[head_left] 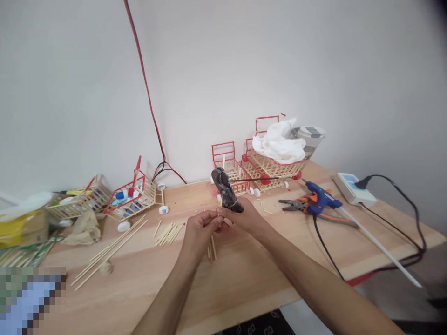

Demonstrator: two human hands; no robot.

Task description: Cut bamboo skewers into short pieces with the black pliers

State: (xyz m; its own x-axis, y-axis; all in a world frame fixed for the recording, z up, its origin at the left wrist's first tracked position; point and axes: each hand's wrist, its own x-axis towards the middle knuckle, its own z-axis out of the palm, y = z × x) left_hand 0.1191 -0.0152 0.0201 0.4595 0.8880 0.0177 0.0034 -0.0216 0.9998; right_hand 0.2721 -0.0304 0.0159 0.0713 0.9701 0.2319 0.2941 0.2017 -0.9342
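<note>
My left hand (pixel 201 229) and my right hand (pixel 244 217) meet above the middle of the wooden table. The right hand grips a black, shiny, lumpy tool (pixel 226 190) that stands up from the fist. A thin dark rod (pixel 258 179) runs rightward near its top; whether it belongs to the tool I cannot tell. The left fingers are pinched together against the right fingertips, near a pale wooden stick, and what they hold is mostly hidden. Just below the hands show a few short wooden sticks (pixel 212 249). Left of them lies a group of cut sticks (pixel 170 234).
Small stick-built carts with red trim (pixel 275 170) stand along the wall, one under a white bag (pixel 279 142). Two filled carts (pixel 131 200) are at left, near long sticks (pixel 111 251). A blue glue gun (pixel 323 199), pliers (pixel 295 204) and a power strip (pixel 356 188) with cords lie right.
</note>
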